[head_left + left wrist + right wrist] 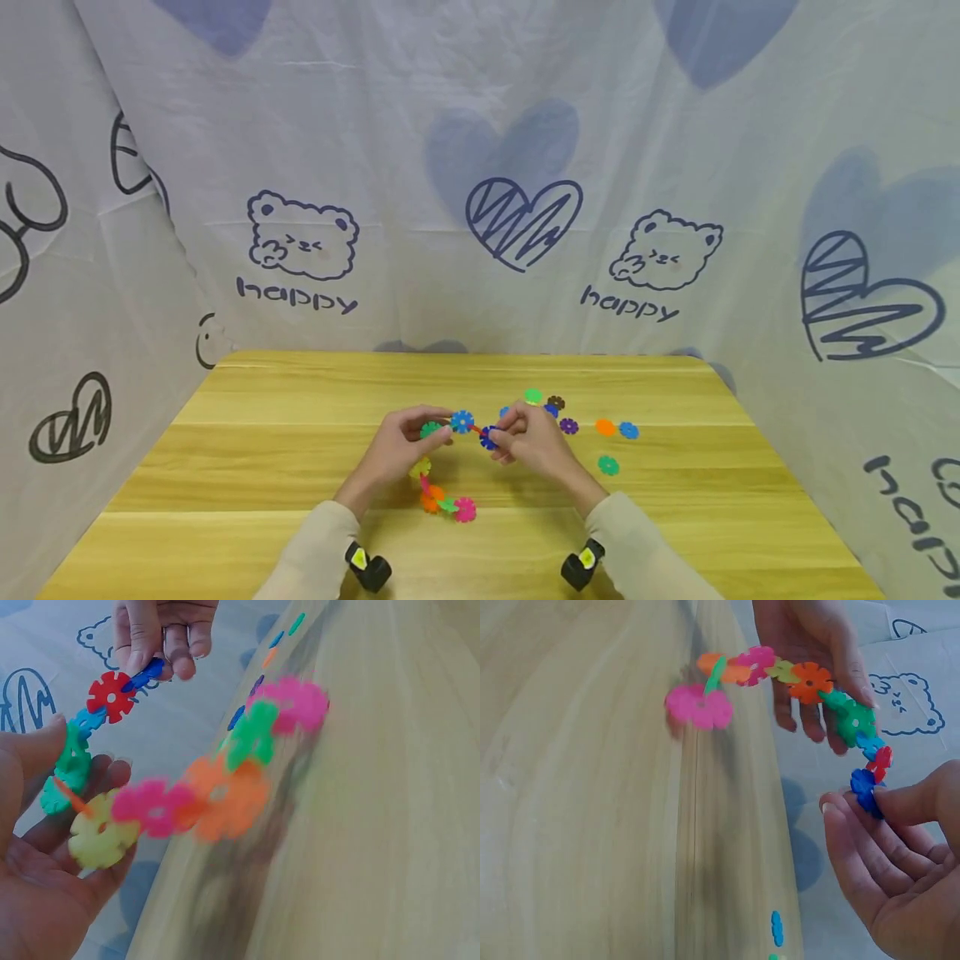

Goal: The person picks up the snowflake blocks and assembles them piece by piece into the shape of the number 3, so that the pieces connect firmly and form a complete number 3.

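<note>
in the lower middle of the head view, a chain of flower-shaped discs (422, 468) curves down to a pink disc (465, 510) at its free end. the left hand (401, 437) holds the chain by its green discs (855, 721) between thumb and fingers; the right hand (534, 437) pinches a dark blue disc (863, 792) at the chain's other end. right of the frame's center, a loose green disc (608, 465) and a loose orange disc (605, 427) lie on the wooden table (247, 483). printed cloth (397, 275) fills the upper frame.
</note>
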{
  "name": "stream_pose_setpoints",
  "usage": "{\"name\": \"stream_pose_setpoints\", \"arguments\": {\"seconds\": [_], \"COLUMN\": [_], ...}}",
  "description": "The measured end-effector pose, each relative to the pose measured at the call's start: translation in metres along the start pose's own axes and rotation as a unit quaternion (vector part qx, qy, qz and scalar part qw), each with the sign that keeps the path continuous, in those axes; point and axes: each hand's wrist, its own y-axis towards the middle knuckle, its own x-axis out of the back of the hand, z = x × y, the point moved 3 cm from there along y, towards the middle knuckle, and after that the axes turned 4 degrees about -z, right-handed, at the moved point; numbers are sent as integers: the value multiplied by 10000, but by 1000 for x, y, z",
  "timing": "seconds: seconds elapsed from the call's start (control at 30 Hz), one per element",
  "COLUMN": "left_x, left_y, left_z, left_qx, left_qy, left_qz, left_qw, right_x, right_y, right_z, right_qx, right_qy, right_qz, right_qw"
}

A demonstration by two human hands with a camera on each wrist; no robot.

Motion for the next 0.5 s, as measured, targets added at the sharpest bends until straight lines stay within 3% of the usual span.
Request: {"name": "stream_pose_setpoints", "arguments": {"seconds": [0.27, 0.5], "left_x": [10, 26], "left_y": [8, 14], "left_z": [-11, -17], "left_qx": [-150, -272], "left_qy": [24, 568], "left_qz": [97, 301], "left_qw": [9998, 9976], "right_x": [8, 44], "right_y": [-1, 6], "right_z": [0, -3], "right_qx": [283, 204], "right_qy": [-594, -1282], "right_qz": [445, 344], "right_qw": [9968, 9909]}}
